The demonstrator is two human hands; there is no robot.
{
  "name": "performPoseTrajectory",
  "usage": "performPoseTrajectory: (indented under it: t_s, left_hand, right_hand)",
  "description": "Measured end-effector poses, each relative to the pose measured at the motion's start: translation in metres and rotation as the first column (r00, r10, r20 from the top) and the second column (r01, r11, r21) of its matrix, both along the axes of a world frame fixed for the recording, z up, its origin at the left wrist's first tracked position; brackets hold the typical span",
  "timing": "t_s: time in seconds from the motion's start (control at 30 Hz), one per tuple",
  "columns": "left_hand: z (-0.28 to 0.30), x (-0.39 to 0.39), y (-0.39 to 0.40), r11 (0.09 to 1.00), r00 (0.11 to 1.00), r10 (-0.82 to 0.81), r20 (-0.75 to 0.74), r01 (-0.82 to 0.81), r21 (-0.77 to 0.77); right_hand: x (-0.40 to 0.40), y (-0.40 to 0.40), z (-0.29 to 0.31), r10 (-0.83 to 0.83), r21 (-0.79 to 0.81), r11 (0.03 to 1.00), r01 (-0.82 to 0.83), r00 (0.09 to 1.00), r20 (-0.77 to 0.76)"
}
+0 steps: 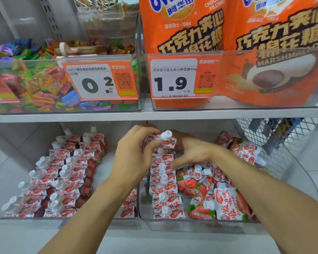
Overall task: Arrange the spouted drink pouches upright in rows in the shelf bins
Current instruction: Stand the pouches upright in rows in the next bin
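Pouch (163, 139), pinched in the left hand (134, 158) above the right bin (200, 223)'s far row (163, 182); the right hand (189, 151) hovers, fingers apart. Set carelessly, it could topple the neighbours.

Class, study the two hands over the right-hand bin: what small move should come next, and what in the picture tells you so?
Probably lower the pouch held by the left hand upright onto the far end of the standing row. That row runs along the right bin's left side, while loose pouches still lie jumbled beside it. The right hand hovers open there, seemingly steadying the row.
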State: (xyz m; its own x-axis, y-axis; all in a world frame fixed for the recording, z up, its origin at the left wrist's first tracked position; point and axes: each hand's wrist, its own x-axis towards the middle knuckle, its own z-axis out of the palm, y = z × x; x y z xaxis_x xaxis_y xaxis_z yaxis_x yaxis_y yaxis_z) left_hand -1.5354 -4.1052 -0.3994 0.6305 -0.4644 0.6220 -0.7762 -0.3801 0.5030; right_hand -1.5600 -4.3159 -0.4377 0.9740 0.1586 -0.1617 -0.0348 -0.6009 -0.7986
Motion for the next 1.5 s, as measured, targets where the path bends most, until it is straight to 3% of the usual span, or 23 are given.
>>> performPoseTrajectory:
  t_s: [0.13,0.3,0.37,0.43,0.5,0.6,0.8,0.97,1.13,1.3,1.5]
  left_hand:
    - [0.000,0.002,-0.008,0.998,0.997,-0.007,-0.076,0.012,0.065]
    - [-0.005,-0.003,0.002,0.965,0.946,0.207,-0.248,-0.157,0.209]
    - [-0.006,-0.007,0.010,0.968,0.904,0.193,-0.381,-0.112,0.227]
    - [-0.006,-0.011,0.014,0.976,0.886,0.167,-0.432,-0.086,0.202]
    - [-0.005,-0.013,0.014,0.981,0.886,0.160,-0.436,-0.094,0.170]
    - [-0.004,-0.012,0.017,0.984,0.868,0.142,-0.475,-0.072,0.162]
    - [-0.014,-0.015,0.026,0.987,0.862,0.139,-0.487,-0.081,0.138]
    - [-0.018,-0.017,0.023,0.990,0.855,0.139,-0.499,-0.101,0.101]
    - [-0.019,-0.015,0.025,0.992,0.865,0.113,-0.489,-0.068,0.108]
    - [-0.022,-0.012,0.025,0.992,0.886,0.106,-0.452,-0.066,0.104]
    - [-0.023,-0.009,0.025,0.993,0.863,0.101,-0.494,-0.055,0.107]
  right_hand:
    - [-0.008,0.010,0.002,-0.108,0.124,0.989,0.083,0.973,0.203]
    - [-0.008,0.013,-0.003,-0.225,0.053,0.974,0.218,0.952,0.209]
    - [-0.004,0.011,-0.006,-0.331,0.036,0.943,0.331,0.919,0.214]
    - [0.005,0.010,-0.013,-0.377,-0.105,0.911,0.400,0.907,0.185]
    - [0.014,0.013,-0.015,-0.374,-0.283,0.880,0.383,0.923,0.086]
    - [0.022,0.017,-0.008,-0.332,-0.280,0.907,0.315,0.943,-0.016]
    - [0.026,0.016,-0.003,-0.217,-0.334,0.918,0.213,0.976,0.026]
    - [0.029,0.007,-0.001,-0.269,-0.348,0.901,0.259,0.963,0.019]
    - [0.028,0.016,0.005,-0.163,-0.527,0.844,0.103,0.984,-0.070]
    - [0.021,0.007,0.010,-0.095,-0.246,0.969,0.035,0.967,-0.235]
    - [0.030,0.021,0.016,-0.238,-0.251,0.954,0.163,0.922,-0.305]
